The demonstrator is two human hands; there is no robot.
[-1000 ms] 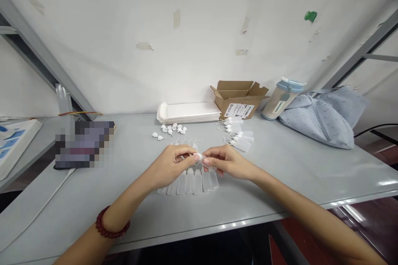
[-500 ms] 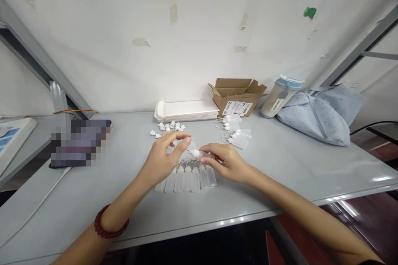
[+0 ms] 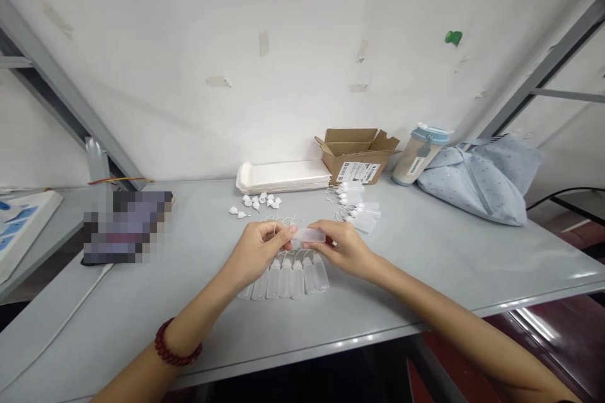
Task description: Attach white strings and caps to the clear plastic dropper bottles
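Note:
Both my hands meet above the grey table (image 3: 425,277) around one small translucent dropper bottle (image 3: 309,235). My right hand (image 3: 343,245) grips its body, holding it sideways. My left hand (image 3: 262,249) pinches its left end, at the tip. Just below the hands a row of several similar bottles (image 3: 288,277) lies side by side on the table. Loose white caps (image 3: 258,203) are scattered farther back, and a cluster of capped bottles (image 3: 357,204) lies to the right of them.
A stack of white trays (image 3: 283,176) and an open cardboard box (image 3: 357,154) stand by the wall. A blue-lidded cup (image 3: 418,154) and a light blue bag (image 3: 477,179) are at the right. A blurred dark object (image 3: 125,227) with a white cable lies left.
My left fingers had opened away from the bottle tip half a second ago and are now pinched on it again. The view has tilted slightly upward.

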